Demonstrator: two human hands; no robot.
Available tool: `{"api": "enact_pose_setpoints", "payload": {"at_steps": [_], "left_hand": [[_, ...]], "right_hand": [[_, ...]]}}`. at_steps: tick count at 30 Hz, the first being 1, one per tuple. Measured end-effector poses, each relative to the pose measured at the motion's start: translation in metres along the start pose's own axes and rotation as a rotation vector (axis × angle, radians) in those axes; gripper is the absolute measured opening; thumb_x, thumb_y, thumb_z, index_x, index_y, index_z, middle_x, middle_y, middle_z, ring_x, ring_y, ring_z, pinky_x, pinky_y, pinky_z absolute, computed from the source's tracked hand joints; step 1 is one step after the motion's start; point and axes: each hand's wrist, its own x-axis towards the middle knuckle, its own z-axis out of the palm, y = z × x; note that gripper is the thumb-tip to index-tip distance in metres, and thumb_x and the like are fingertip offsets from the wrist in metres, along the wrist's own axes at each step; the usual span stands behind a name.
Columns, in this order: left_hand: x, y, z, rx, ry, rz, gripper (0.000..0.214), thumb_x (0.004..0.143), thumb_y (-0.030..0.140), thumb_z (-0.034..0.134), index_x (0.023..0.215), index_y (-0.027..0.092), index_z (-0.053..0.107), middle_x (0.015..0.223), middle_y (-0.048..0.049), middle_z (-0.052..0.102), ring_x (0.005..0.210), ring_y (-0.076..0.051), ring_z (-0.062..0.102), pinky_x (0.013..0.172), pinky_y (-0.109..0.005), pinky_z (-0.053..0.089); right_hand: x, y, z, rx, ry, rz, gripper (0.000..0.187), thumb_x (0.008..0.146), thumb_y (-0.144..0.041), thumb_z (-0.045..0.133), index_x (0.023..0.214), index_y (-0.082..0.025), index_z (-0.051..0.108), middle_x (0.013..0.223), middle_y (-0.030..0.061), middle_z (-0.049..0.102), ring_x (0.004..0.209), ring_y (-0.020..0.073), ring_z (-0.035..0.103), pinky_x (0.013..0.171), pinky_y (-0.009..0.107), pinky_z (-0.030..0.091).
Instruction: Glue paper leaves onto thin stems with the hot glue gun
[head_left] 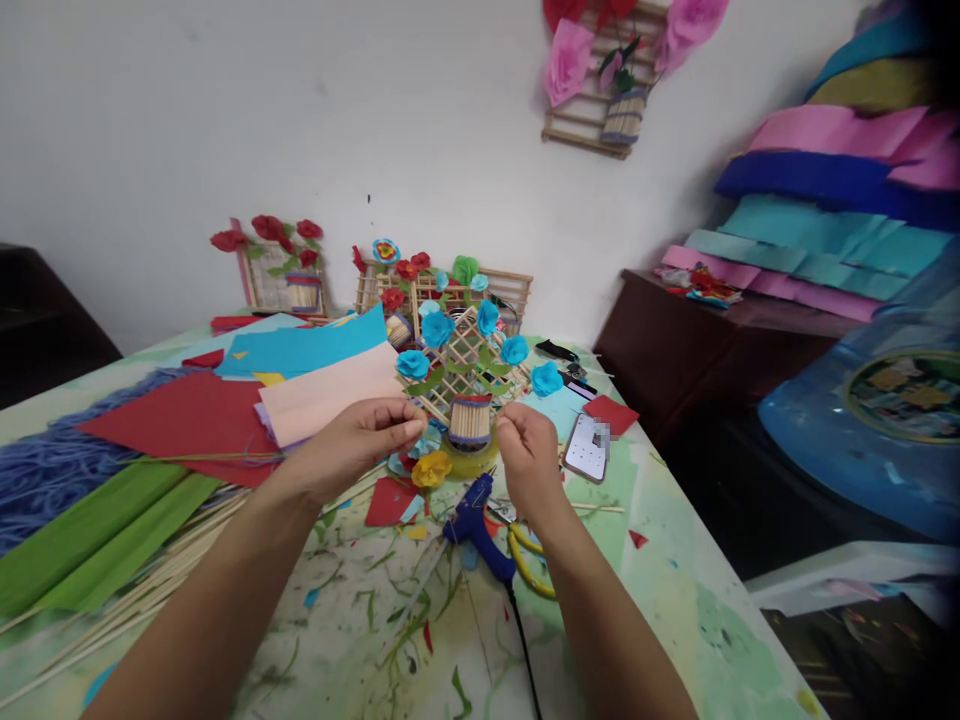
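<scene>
Okay, our left hand [367, 445] and right hand [531, 455] have fingers [405, 432] closed; we can't tell if they're gripping anything. Blue-flowered trellis [459, 372] stands just beyond, glue gun [478, 525] on the surface [675, 570] nearer us.

Our left hand [367, 440] and right hand [529, 455] are bare, as are our forearms [214, 585], which taper toward the wrists [304, 483].
</scene>
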Motion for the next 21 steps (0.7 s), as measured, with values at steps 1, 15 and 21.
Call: {"api": "enact_pose_setpoints", "payload": {"at_steps": [1,15,21], "left_hand": [[0.0,0.0,0.002,-0.004,-0.007,0.0,0.029,0.077,0.042,0.066,0.077,0.014,0.06,0.068,0.0025,0.048,0.062,-0.009,0.039,0.058,-0.02,0.033],[0.003,-0.006,0.015,0.037,-0.049,-0.021,0.028,0.075,0.043,0.067,0.079,0.015,0.064,0.071,-0.0005,0.058,0.067,-0.013,0.051,0.061,-0.024,0.04],[0.005,-0.011,0.013,0.071,-0.002,0.001,0.026,0.075,0.043,0.067,0.079,0.018,0.064,0.072,0.0003,0.059,0.068,-0.014,0.051,0.06,-0.023,0.041]], "right_hand": [[-0.001,-0.003,0.003,-0.021,-0.002,-0.001,0.025,0.076,-0.02,0.037,0.055,-0.022,0.023,0.054,-0.0047,0.026,0.054,0.0122,0.03,0.053,0.027,0.019],[-0.007,-0.014,0.016,0.141,-0.33,0.094,0.023,0.083,-0.028,0.054,0.064,-0.016,0.056,0.063,-0.0025,0.052,0.064,0.012,0.048,0.061,0.023,0.032],[-0.009,-0.011,0.025,0.089,-0.248,0.05,0.019,0.084,-0.02,0.055,0.065,-0.016,0.058,0.061,-0.0038,0.051,0.061,0.01,0.047,0.06,0.022,0.032]]}}
